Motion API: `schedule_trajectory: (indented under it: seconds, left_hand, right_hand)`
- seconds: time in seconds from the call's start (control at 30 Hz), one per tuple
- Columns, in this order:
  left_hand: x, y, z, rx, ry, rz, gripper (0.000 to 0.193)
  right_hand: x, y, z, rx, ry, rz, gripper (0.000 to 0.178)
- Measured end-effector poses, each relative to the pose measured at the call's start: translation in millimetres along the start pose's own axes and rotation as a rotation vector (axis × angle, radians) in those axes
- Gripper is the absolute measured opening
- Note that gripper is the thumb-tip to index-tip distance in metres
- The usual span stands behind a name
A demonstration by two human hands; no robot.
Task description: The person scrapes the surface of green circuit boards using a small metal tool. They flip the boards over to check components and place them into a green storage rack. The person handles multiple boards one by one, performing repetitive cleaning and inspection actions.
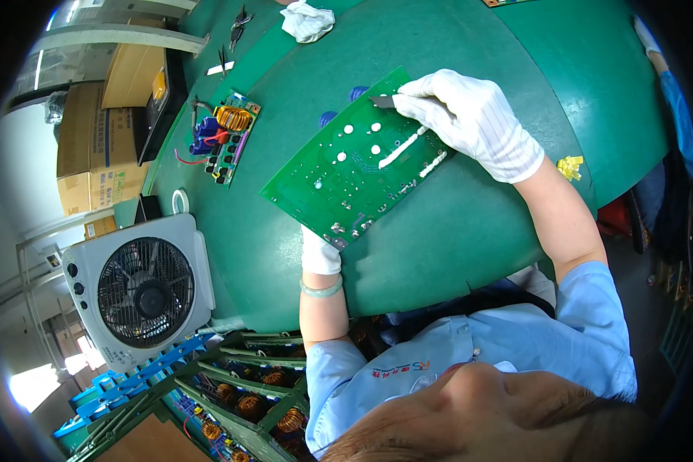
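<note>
A green circuit board [316,173] is tilted above the table, its solder side up, with white dots and white strips of filler on it. My left hand [319,252], in a white glove, supports its near left end from below; the board hides those fingers. At the board's far right part, my gloved right hand [470,123] pinches a small dark flat blade [382,102], its tip at the board's surface. Blue round components [327,118] peek out past the board's far edge.
Another populated board [227,138] with a copper coil lies left on the green table [439,239]. A box fan [146,289] stands left, near racks of coil boards [246,404]. Pliers [239,27], a crumpled white glove [308,21] and yellow scrap [570,167] lie farther out.
</note>
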State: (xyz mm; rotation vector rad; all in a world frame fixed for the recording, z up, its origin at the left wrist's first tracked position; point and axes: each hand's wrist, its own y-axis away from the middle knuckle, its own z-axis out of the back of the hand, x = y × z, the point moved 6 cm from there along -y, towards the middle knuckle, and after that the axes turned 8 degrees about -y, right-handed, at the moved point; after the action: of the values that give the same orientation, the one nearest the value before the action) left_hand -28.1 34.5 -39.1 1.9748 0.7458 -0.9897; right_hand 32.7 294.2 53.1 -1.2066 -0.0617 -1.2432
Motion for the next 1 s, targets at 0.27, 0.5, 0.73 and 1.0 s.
schedule_trajectory:
  seconds: [0.27,0.5,0.73,1.0]
  left_hand:
    - [-0.8,-3.7,-1.9,-0.044,-0.032,0.035,0.058]
    - [0.4,-0.5,3.6,-0.069,-0.085,0.027,0.057]
    - [5.4,-1.9,9.0,-0.053,-0.063,0.031,0.056]
    - [2.7,-1.0,5.0,-0.058,-0.031,0.029,0.052]
  right_hand:
    - [3.3,-0.5,0.7,0.064,0.026,0.026,0.015]
    - [5.7,3.8,-2.5,0.063,0.124,0.106,0.01]
    - [7.0,5.5,-5.2,0.064,0.142,0.101,0.011]
    - [9.1,7.2,-7.4,0.027,0.112,0.007,0.012]
